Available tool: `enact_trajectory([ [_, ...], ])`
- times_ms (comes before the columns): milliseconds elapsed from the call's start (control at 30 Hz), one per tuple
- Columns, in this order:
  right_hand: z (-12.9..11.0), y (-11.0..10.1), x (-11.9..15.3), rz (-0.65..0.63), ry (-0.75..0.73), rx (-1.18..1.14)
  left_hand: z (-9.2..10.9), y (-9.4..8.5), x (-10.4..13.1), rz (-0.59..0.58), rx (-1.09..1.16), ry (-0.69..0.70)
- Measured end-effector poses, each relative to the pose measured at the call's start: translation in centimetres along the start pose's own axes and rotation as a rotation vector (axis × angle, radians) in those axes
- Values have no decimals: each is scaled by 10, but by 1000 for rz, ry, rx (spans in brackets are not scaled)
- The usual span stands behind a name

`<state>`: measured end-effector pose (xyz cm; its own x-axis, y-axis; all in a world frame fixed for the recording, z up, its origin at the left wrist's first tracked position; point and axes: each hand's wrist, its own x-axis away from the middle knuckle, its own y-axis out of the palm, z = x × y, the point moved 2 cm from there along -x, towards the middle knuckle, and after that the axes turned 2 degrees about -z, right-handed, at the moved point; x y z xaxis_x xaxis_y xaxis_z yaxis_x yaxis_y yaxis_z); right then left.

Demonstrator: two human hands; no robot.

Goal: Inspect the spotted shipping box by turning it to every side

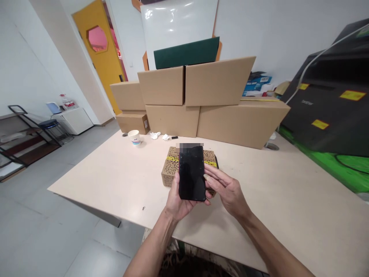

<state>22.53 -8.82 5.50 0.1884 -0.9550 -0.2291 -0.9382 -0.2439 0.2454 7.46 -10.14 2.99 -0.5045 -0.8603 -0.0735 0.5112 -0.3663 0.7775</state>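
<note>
A smartphone (191,175) with a dark, blank screen stands near upright in front of me, its screen turned my way. Wrapped round its lower left side and back is my left hand (178,202), thumb along the left edge. My right hand (229,190) closes on the right edge, with thumb and fingertips against it. Behind the phone, a small speckled cardboard box (170,169) with yellow printed tape sits on the table (115,177). The phone and both hands hide much of the box.
Large cardboard boxes (219,84) are stacked along the table's back, topped by a dark green box (186,54). A paper cup (134,137), crumpled tissues (155,135) and a small black piece (174,137) lie before them. Black equipment (331,92) stands at the right.
</note>
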Motion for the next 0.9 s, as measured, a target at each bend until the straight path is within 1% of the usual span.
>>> enact_trajectory([
  [167, 1, 0, 1, -11, -37, 36, 1, -3, -1, -10, -13, -12],
  [267, 4, -1, 1, -39, -30, 56, 1, -5, -3, -11, -12, -21],
  [433, 10, -1, 1, -39, -29, 32, 1, -7, -5, -15, -2, 0],
  [567, 8, 0, 2, -82, 0, 18, 2, -6, -7, -20, 18, 0],
  [733, 2, 2, 5, -30, 6, -11, 2, -6, -7, -26, 35, -5],
  [900, 1, 5, 4, -39, 5, -14, 2, -6, -7, -16, 38, 2],
])
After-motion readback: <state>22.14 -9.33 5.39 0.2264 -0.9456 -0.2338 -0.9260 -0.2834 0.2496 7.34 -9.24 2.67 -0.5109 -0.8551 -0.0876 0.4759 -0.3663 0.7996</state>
